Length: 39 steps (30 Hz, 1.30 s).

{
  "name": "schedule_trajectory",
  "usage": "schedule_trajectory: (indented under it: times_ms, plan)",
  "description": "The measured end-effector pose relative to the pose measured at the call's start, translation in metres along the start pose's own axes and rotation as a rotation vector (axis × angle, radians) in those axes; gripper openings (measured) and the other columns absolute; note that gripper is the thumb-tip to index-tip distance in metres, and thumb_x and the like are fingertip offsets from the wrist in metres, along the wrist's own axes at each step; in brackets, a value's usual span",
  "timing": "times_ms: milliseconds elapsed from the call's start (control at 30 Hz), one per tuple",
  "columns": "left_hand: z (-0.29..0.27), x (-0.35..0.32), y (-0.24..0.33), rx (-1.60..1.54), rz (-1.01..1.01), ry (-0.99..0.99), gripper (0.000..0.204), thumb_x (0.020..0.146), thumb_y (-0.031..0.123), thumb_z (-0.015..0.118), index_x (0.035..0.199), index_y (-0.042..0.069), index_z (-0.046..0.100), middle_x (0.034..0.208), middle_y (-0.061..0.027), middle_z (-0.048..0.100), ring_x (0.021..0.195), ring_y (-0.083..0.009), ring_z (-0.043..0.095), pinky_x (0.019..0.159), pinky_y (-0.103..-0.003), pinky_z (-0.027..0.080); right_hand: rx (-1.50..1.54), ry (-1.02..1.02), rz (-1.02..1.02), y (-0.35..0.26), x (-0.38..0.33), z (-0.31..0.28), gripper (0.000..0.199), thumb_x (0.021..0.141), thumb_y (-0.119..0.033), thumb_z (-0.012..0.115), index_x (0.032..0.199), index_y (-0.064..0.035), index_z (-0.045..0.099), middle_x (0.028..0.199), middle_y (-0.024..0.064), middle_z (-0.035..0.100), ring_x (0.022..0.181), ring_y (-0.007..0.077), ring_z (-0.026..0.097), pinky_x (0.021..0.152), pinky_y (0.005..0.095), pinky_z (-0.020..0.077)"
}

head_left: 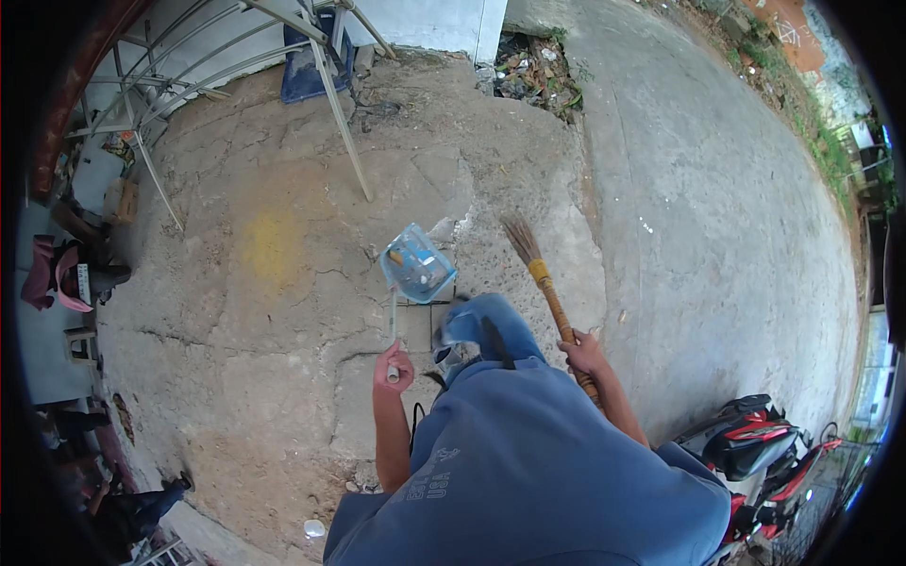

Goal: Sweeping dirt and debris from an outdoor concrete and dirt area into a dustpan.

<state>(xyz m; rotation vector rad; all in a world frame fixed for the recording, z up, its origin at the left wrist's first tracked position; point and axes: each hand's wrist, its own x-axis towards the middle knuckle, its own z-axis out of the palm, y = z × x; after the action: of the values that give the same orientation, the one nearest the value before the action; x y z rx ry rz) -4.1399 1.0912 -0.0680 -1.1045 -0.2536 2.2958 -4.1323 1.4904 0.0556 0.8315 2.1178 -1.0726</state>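
Note:
My left hand point(394, 369) is closed round the handle of a light blue plastic dustpan point(429, 274). The pan is held out ahead of me, with some small bits of litter, one of them yellow-brown, showing in it. In my right hand point(583, 354) is a stick broom point(545, 278) with a long wrapped handle. Its bristles point forward and away from me, to the right of the dustpan. Whether the bristles touch the ground I cannot tell.
Cracked concrete point(274, 358) with a yellow stain point(272, 247) lies ahead. A metal frame point(340, 123) and a dark blue bin point(316, 71) stand far left. A litter-filled hole point(538, 74) breaks the ground ahead. Red and black motorbikes point(750, 439) are at right; people point(142, 509) sit at left.

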Motion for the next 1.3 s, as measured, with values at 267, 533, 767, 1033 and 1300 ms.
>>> schedule_trajectory:
  times_ms: [267, 533, 767, 1033, 1300]
  plan:
    - [0.047, 0.133, -0.073, 0.000, 0.107, 0.031, 0.040, 0.087, 0.024, 0.049, 0.050, 0.015, 0.035, 0.042, 0.0056, 0.036, 0.036, -0.0057, 0.035, 0.038, -0.019, 0.032, 0.086, -0.053, -0.027, 0.013, 0.109, -0.124, 0.032, 0.078, -0.021, 0.058, 0.102, 0.0005, 0.052, 0.056, 0.0073, 0.051, 0.043, 0.0136, 0.050, 0.040, 0.0282, 0.0441]
    - [0.079, 0.265, -0.143, -0.341, 0.369, -0.106, 0.037, 0.087, 0.020, 0.047, 0.051, 0.014, 0.037, 0.041, 0.0034, 0.037, 0.037, -0.0090, 0.040, 0.038, -0.020, 0.036, -0.405, -0.141, -0.306, -0.048, 0.306, -0.239, 0.032, 0.073, -0.024, 0.059, 0.091, 0.0013, 0.052, 0.061, 0.0143, 0.059, 0.051, 0.0226, 0.060, 0.051, 0.0354, 0.0493]
    - [0.088, 0.369, -0.226, -0.515, 0.522, -0.443, 0.014, 0.087, 0.015, 0.045, 0.074, 0.011, 0.044, 0.049, 0.0028, 0.040, 0.039, -0.0087, 0.039, 0.037, -0.021, 0.033, -0.702, -0.085, -0.506, -0.070, 0.518, -0.304, 0.024, 0.065, -0.016, 0.062, 0.076, 0.0056, 0.058, 0.058, 0.0112, 0.058, 0.051, 0.0206, 0.059, 0.048, 0.0336, 0.0487]
    - [0.125, 0.515, -0.263, -0.437, 0.648, -0.427, 0.023, 0.083, 0.014, 0.054, 0.064, 0.009, 0.042, 0.049, 0.0022, 0.040, 0.041, -0.0087, 0.040, 0.040, -0.021, 0.034, -0.846, -0.455, -0.591, -0.076, 0.704, -0.332, 0.031, 0.077, -0.036, 0.053, 0.098, -0.0130, 0.059, 0.077, 0.0120, 0.064, 0.072, 0.0272, 0.060, 0.062, 0.0408, 0.0473]
    - [0.185, 0.593, -0.320, -0.696, 0.649, -0.618, 0.025, 0.085, 0.013, 0.051, 0.063, 0.010, 0.039, 0.049, 0.0028, 0.040, 0.041, -0.0081, 0.040, 0.043, -0.022, 0.036, -1.022, -0.625, -0.571, -0.092, 0.782, -0.417, 0.030, 0.079, -0.033, 0.048, 0.081, -0.0058, 0.060, 0.065, 0.0094, 0.059, 0.057, 0.0231, 0.056, 0.050, 0.0391, 0.0436]
